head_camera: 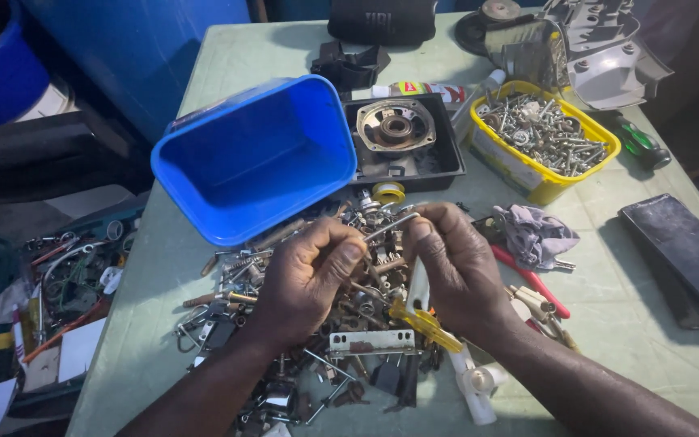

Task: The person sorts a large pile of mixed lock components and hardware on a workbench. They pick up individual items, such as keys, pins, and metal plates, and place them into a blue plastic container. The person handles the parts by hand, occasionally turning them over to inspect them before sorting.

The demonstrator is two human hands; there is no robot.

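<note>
**Both hands pinching a slim metal rod above the hardware pile**

Head view: you are holding a thin silver metal rod (390, 226) between your two hands, just above a heap of loose rusty screws, brackets and springs (301, 324) spread on the pale green tabletop (633, 324). Your left hand (309, 279) is curling in, thumb and forefinger pinching the rod's lower end. Your right hand (459, 267) is closing its fingertips on the upper end, near the top of the pile. The rod's long axis is running diagonally, its lower end pointing toward your left hand and its upper end pointing up and to the right, away from you. A yellow plastic strip (422, 322) is lying under your right palm; whether the hand is gripping it I cannot tell.

Just beyond your hands, a blue plastic tub (256, 162) is lying tipped on its side, its open mouth facing you. Beside it a black plastic tray (438, 162) is carrying a round metal bearing plate (396, 125). Further right, a yellow plastic box full of silver screws (540, 133) is sitting near the table's far edge. Red-handled pliers (531, 279) and a crumpled grey rag (531, 235) are lying just right of your right hand, and a flat black slab (681, 255) is resting near the right edge.
</note>
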